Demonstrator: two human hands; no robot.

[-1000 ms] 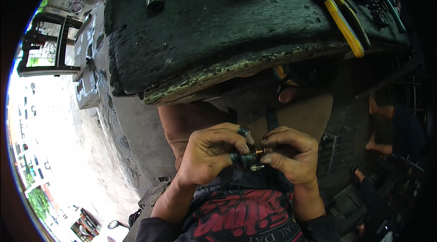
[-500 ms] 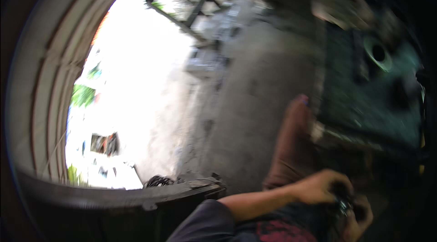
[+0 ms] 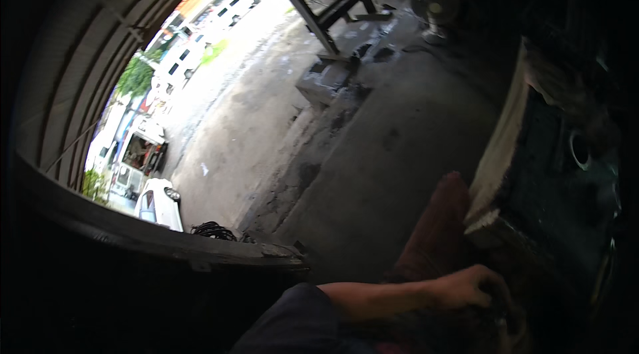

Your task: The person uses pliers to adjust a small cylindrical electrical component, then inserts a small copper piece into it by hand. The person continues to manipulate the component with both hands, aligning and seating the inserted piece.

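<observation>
My left hand (image 3: 469,285) is at the lower right, its fingers curled in front of my body. Close below it, my right hand (image 3: 514,335) shows only dimly in deep shadow, its fingers bent toward the left one. Whatever sits between the two hands is too dark to name. Beside them, my knee (image 3: 442,221) in brown trousers points toward a workbench (image 3: 546,181) with a dark greenish top. A pale ring-shaped part (image 3: 580,150) lies on that bench.
A standing fan (image 3: 434,8) and a dark metal frame (image 3: 326,11) are at the far side. A concrete block (image 3: 326,81) rests on the floor. Coiled black cable (image 3: 213,230) lies behind a dark edge (image 3: 200,251) at left. Outside the opening stands a white car (image 3: 158,204).
The view has turned, so the bench sits lower and farther right, and the outdoors is less washed out. Both hands stay close together, now darker.
</observation>
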